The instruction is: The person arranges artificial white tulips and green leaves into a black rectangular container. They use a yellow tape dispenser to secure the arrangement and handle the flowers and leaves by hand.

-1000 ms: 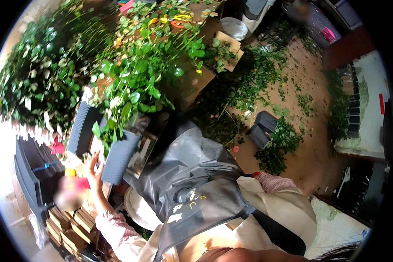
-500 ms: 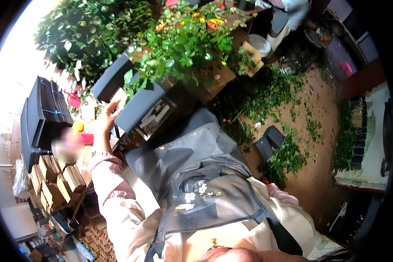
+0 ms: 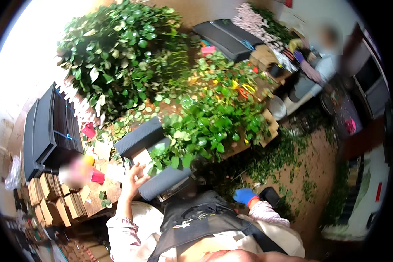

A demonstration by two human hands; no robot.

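Note:
My bare left hand (image 3: 136,177), its fingers apart, is beside a pale sheet (image 3: 141,156) that lies between two dark grey padded blocks: a far block (image 3: 138,136) and a near block (image 3: 165,182). From this gap a heap of leafy green stems (image 3: 205,129) spreads to the right over the worktable. My right hand (image 3: 246,196), in a blue glove with a red cuff, is low at my right side, above the littered floor. Its fingers look loosely stretched, with nothing visible in them.
A large leafy bundle with pale flower heads (image 3: 118,56) lies at the far left. Dark folded sheets (image 3: 59,131), cardboard pieces (image 3: 52,196) and a pink cup (image 3: 98,175) are on the left. Orange and yellow-handled scissors (image 3: 245,90) lie among leaves. Another person (image 3: 321,70) works at far right.
My view has tilted up and shows more of the far table and the other person. My gloved right hand has come into sight. My left hand stays by the padded blocks.

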